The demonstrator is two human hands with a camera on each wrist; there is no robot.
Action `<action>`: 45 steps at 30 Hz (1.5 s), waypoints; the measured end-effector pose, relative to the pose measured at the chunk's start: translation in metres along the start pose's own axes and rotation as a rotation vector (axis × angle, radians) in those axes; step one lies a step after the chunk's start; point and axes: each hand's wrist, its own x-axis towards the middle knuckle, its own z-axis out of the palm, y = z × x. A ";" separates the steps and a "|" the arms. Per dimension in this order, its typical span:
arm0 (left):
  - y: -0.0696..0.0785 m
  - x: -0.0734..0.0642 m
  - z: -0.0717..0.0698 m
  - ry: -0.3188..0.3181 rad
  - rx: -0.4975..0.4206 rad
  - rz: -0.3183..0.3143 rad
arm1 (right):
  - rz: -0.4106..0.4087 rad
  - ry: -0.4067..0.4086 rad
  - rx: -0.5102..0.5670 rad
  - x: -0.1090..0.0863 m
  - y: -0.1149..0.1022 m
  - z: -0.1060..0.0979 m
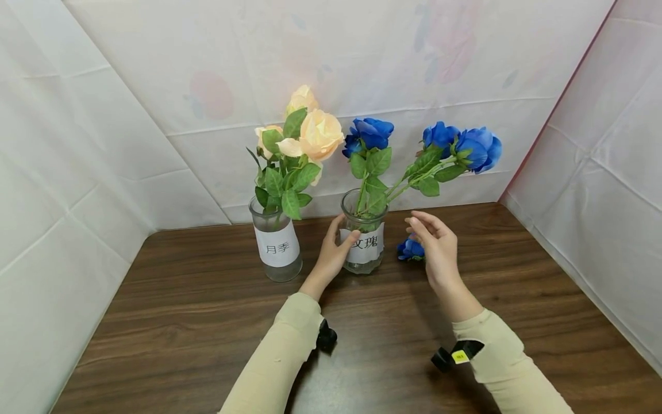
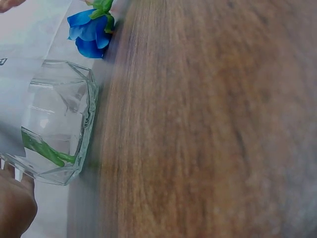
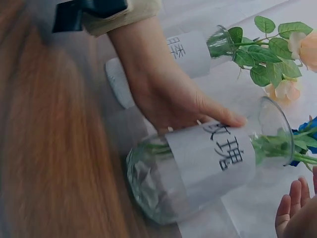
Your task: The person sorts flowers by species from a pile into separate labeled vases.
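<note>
My left hand grips a glass vase with a white label, thumb across the front and fingers round the far side. Several blue roses stand in this vase: one bloom rises nearly upright, while others lean far out to the right. Green stem ends show through the glass in the left wrist view. To the right of the vase, my right hand is raised with relaxed, slightly bent fingers and holds nothing. Just beyond its fingers, another blue rose bloom lies low at the table, partly hidden by the hand.
A second labelled glass vase stands left of the left hand, holding peach roses with green leaves. Both vases stand on a dark wooden table. White cloth hangs behind the table and along both sides.
</note>
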 end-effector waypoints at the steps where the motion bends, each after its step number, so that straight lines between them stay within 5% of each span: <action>1: 0.000 0.000 0.000 0.001 0.001 0.000 | 0.009 -0.005 -0.005 -0.001 -0.001 -0.005; 21: 0.000 0.003 -0.002 -0.030 -0.018 -0.017 | 0.113 -0.158 -0.318 -0.030 -0.004 -0.104; 27: 0.028 -0.011 -0.007 -0.053 -0.016 -0.027 | 0.150 -0.177 -0.505 -0.035 0.004 -0.131; 34: -0.001 0.001 0.000 -0.021 -0.016 0.002 | 0.208 -0.228 -0.728 -0.041 0.015 -0.161; 39: -0.001 0.001 0.001 -0.003 -0.005 0.004 | 0.246 -0.267 -0.810 -0.046 0.022 -0.174; 45: -0.001 0.001 0.001 0.003 -0.010 0.005 | 0.199 -0.312 -0.877 -0.048 0.030 -0.182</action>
